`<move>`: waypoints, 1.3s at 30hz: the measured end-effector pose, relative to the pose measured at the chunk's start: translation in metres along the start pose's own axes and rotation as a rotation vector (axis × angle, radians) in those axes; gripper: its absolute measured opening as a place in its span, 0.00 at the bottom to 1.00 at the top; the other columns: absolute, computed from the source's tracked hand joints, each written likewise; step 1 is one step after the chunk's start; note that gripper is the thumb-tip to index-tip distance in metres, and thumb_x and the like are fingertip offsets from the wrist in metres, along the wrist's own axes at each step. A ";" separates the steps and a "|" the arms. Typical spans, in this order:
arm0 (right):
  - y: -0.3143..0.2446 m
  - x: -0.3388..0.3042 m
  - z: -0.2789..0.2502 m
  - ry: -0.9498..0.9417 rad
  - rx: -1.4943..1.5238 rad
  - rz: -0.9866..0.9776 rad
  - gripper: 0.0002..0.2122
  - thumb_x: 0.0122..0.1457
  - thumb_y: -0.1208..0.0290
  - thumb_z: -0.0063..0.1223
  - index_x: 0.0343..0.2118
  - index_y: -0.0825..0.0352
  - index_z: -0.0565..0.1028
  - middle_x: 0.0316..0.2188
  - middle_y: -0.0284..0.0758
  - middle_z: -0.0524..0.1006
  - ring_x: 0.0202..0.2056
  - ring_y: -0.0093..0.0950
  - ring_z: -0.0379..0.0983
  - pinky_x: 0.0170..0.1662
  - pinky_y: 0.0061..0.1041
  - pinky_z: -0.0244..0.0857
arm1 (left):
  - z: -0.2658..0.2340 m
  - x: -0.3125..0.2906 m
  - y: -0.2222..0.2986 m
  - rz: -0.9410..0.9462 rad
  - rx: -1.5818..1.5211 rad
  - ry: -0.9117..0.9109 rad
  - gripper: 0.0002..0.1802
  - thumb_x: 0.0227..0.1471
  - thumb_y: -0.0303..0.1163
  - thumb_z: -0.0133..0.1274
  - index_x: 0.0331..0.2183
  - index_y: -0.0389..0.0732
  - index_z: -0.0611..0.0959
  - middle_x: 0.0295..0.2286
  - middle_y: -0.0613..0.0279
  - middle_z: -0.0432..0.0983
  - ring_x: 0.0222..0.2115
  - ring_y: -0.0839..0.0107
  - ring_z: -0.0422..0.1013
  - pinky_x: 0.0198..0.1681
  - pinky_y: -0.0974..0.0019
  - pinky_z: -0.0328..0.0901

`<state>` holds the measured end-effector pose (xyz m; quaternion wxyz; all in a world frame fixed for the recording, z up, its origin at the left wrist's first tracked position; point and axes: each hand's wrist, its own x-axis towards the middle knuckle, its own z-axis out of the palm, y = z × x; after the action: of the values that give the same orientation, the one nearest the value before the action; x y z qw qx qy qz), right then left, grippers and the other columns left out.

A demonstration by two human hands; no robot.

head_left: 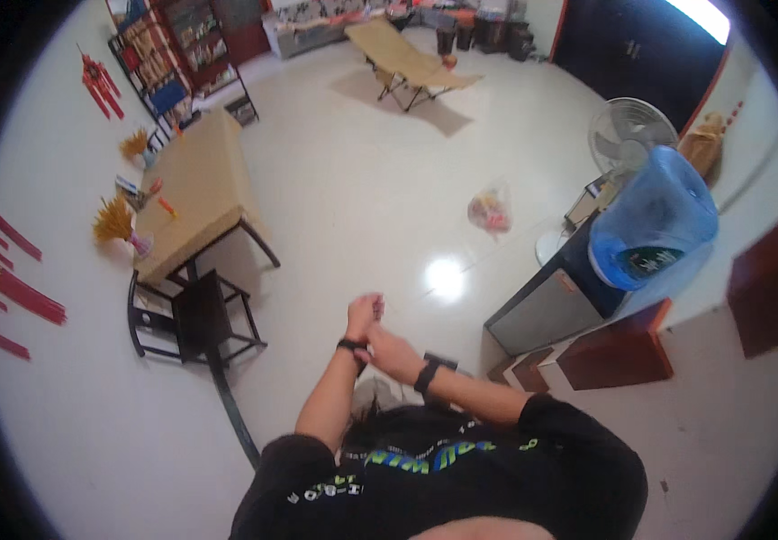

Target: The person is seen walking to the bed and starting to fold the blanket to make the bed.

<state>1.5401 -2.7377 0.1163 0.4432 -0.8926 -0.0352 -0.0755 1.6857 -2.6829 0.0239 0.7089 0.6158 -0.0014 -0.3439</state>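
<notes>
Both hands are raised in front of the chest, over a bare patch of pale floor [353, 180]. The left hand [364, 312] is curled closed, knuckles up; whether it has hold of anything cannot be told. A dark band [351, 346] sits on its wrist. The right hand [393, 351] lies across the left wrist, its fingers wrapped about the band or just beside it; its grip is closed on that wrist, though how tightly is not clear. The right wrist carries a black watch [429, 373]. Both forearms come up from a black shirt [461, 477] with green and white print.

To the left stands a long surface [200, 189] with a tan top, carrying small objects along its far edge and two bunches of dried yellow stalks [115, 220] near the wall. A dark wooden chair [200, 319] stands at its near end. Red hangings [11, 288] decorate the left wall. Farther back are a bookshelf [186, 45] and a tan folding cot [407, 58]. To the right, a blue water bottle [655, 220] sits upturned on a dark dispenser [551, 306], with a white fan [628, 135] behind it. A clear plastic bag [490, 211] with reddish contents lies on the floor, well apart from the hands.
</notes>
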 end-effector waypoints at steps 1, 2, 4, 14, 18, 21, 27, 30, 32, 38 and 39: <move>0.012 0.030 -0.006 -0.001 0.062 0.009 0.16 0.59 0.66 0.53 0.42 0.70 0.64 0.37 0.49 0.74 0.38 0.49 0.71 0.41 0.41 0.66 | 0.000 0.027 0.015 0.014 -0.052 0.018 0.10 0.54 0.34 0.50 0.24 0.41 0.79 0.18 0.70 0.71 0.19 0.79 0.64 0.21 0.73 0.58; 0.032 0.057 -0.014 0.021 0.123 0.043 0.16 0.58 0.67 0.54 0.43 0.70 0.64 0.36 0.49 0.75 0.38 0.48 0.72 0.41 0.39 0.67 | 0.011 0.049 0.042 0.034 -0.034 -0.050 0.09 0.54 0.33 0.50 0.26 0.41 0.80 0.19 0.69 0.71 0.19 0.79 0.65 0.22 0.74 0.58; 0.043 0.119 -0.027 0.048 0.268 -0.030 0.17 0.56 0.67 0.58 0.41 0.70 0.65 0.34 0.47 0.77 0.35 0.41 0.74 0.41 0.35 0.68 | -0.012 0.115 0.066 0.038 -0.016 -0.084 0.09 0.54 0.33 0.49 0.31 0.38 0.80 0.22 0.67 0.73 0.23 0.78 0.68 0.25 0.73 0.63; 0.134 0.394 -0.073 0.191 0.430 0.422 0.17 0.49 0.66 0.67 0.30 0.65 0.66 0.24 0.30 0.68 0.28 0.22 0.66 0.34 0.24 0.64 | -0.007 0.349 0.229 0.008 -0.344 -0.050 0.11 0.54 0.30 0.47 0.36 0.36 0.80 0.25 0.67 0.72 0.24 0.77 0.67 0.27 0.74 0.64; 0.181 0.474 -0.093 0.389 0.656 0.398 0.13 0.55 0.70 0.62 0.38 0.68 0.69 0.31 0.32 0.71 0.33 0.19 0.69 0.34 0.22 0.67 | -0.008 0.444 0.297 -0.032 -0.511 -0.034 0.10 0.55 0.29 0.47 0.36 0.35 0.79 0.24 0.68 0.70 0.23 0.77 0.65 0.26 0.73 0.62; 0.198 0.535 -0.117 0.529 0.197 0.108 0.16 0.53 0.74 0.61 0.44 0.68 0.70 0.38 0.37 0.72 0.39 0.29 0.71 0.40 0.26 0.67 | -0.003 0.518 0.352 -0.017 -0.675 -0.211 0.09 0.56 0.27 0.45 0.36 0.35 0.78 0.24 0.68 0.70 0.23 0.77 0.64 0.27 0.74 0.62; 0.241 0.704 -0.185 0.373 0.220 -0.041 0.14 0.52 0.76 0.62 0.40 0.69 0.71 0.32 0.37 0.73 0.31 0.30 0.72 0.34 0.24 0.67 | 0.018 0.667 0.428 0.254 -0.073 0.002 0.08 0.55 0.27 0.45 0.33 0.35 0.79 0.23 0.66 0.73 0.22 0.77 0.67 0.26 0.74 0.63; 0.275 0.780 -0.210 0.302 0.309 0.023 0.13 0.53 0.76 0.62 0.38 0.69 0.69 0.27 0.34 0.73 0.24 0.26 0.71 0.28 0.21 0.66 | 0.018 0.737 0.476 0.338 0.116 0.125 0.09 0.55 0.28 0.46 0.32 0.36 0.80 0.23 0.66 0.74 0.22 0.79 0.68 0.26 0.72 0.65; 0.293 0.829 -0.228 0.253 0.352 0.033 0.13 0.54 0.76 0.61 0.38 0.68 0.68 0.24 0.32 0.73 0.21 0.23 0.69 0.25 0.20 0.64 | 0.015 0.777 0.506 0.529 0.413 0.277 0.09 0.56 0.29 0.46 0.32 0.35 0.80 0.22 0.64 0.76 0.22 0.77 0.70 0.26 0.71 0.66; 0.328 0.977 -0.281 0.017 1.178 0.304 0.11 0.54 0.83 0.53 0.37 0.64 0.66 0.22 0.25 0.69 0.20 0.13 0.59 0.22 0.16 0.51 | -0.021 0.898 0.572 0.708 0.787 0.382 0.06 0.53 0.28 0.48 0.31 0.39 0.80 0.22 0.57 0.78 0.23 0.62 0.75 0.28 0.61 0.68; 0.327 1.002 -0.285 0.048 1.170 0.342 0.11 0.54 0.84 0.52 0.34 0.63 0.64 0.21 0.24 0.67 0.20 0.13 0.57 0.21 0.15 0.49 | -0.029 0.920 0.580 0.708 0.776 0.392 0.06 0.53 0.28 0.48 0.31 0.39 0.80 0.22 0.57 0.78 0.23 0.62 0.75 0.28 0.61 0.68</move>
<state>2.5412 -3.1670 0.1957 0.8666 -0.4920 0.0830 0.0086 2.6826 -3.1049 0.1358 0.4893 0.8460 -0.2028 0.0617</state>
